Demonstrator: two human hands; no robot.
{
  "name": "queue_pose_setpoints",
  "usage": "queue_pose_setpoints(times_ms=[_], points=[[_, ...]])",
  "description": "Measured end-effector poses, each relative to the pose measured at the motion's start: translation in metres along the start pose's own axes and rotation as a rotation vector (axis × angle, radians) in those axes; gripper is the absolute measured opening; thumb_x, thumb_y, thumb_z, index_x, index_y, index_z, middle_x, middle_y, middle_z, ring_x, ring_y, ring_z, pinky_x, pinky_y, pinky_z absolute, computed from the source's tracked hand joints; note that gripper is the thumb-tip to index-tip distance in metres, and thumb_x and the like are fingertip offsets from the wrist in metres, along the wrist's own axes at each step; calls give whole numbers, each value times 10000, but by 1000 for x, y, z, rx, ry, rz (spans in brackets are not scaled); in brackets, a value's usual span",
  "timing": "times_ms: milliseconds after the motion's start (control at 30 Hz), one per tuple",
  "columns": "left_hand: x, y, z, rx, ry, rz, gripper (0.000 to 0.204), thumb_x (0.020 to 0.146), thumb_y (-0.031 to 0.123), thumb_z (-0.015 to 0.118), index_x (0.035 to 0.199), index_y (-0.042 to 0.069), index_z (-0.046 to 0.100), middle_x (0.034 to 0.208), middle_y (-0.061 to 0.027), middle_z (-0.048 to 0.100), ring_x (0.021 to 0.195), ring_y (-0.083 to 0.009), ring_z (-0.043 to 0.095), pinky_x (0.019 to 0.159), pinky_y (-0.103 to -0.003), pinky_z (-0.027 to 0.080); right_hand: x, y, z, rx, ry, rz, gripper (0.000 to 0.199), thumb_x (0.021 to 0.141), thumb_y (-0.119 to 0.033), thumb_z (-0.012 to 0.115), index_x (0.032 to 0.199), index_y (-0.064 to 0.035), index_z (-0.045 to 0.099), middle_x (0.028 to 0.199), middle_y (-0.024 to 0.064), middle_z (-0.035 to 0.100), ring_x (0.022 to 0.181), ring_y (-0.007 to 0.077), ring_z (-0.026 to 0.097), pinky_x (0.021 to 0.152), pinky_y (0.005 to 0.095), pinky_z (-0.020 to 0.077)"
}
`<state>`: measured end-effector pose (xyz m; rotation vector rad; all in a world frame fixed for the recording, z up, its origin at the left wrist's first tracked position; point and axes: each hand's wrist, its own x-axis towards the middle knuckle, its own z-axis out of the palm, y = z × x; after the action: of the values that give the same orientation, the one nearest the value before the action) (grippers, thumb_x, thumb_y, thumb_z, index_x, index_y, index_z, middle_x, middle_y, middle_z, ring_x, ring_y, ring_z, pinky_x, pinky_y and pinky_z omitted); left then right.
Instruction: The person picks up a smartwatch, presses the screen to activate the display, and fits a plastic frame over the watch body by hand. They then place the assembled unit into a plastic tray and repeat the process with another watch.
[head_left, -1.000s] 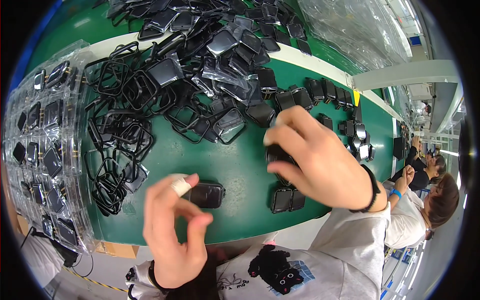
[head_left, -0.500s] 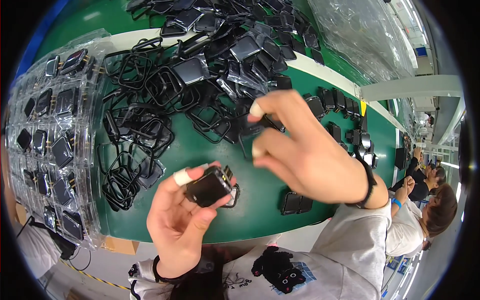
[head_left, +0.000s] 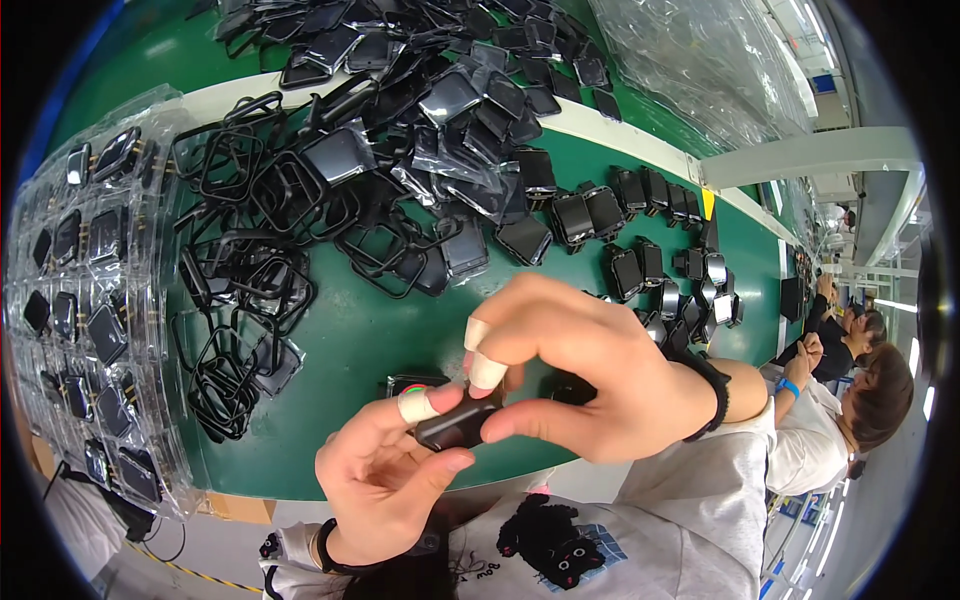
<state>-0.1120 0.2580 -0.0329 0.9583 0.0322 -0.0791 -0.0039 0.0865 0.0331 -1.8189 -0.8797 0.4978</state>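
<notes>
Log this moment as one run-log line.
left hand: holds small black case | right hand: pinches the same case from above | behind: black frames piled on green table | left: clear trays

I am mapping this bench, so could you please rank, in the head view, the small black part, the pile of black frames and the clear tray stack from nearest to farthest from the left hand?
1. Small black part: pinched at the left hand's fingertips.
2. Pile of black frames: on the green mat, up and left.
3. Clear tray stack: at the far left edge.
</notes>
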Motion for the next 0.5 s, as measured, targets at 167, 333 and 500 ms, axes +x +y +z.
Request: queue_pose_setpoints(times_ms=[167, 333, 500], points=[[-1, -8, -3, 109, -70, 100, 425, 779, -166, 587, 1186, -115, 476, 1104, -234, 598, 1030, -291, 609, 821, -336, 551, 6, 7, -7, 323, -162, 231, 291, 716, 63, 709, 971, 14, 578, 963, 138, 544, 814, 237, 575, 662, 305, 485], [-1, -14, -3, 2, 89, 52, 474, 761, 62, 731, 1153, -39, 485, 1118, -204, 592, 1000, -321, 610, 798, -430, 562, 36, 24, -41, -496, -33, -165, 341, 663, 92, 688, 972, -3, 581, 996, 120, 514, 843, 238, 574, 731, 303, 481], [3, -13, -4, -38, 176, 15, 508, 771, 147, 737, 1175, -11, 472, 1116, -220, 590, 991, -374, 611, 791, -462, 563, 69, 65, -67, -953, 99, -244, 298, 654, 87, 664, 925, -3, 580, 1005, 109, 527, 866, 250, 574, 747, 306, 483]])
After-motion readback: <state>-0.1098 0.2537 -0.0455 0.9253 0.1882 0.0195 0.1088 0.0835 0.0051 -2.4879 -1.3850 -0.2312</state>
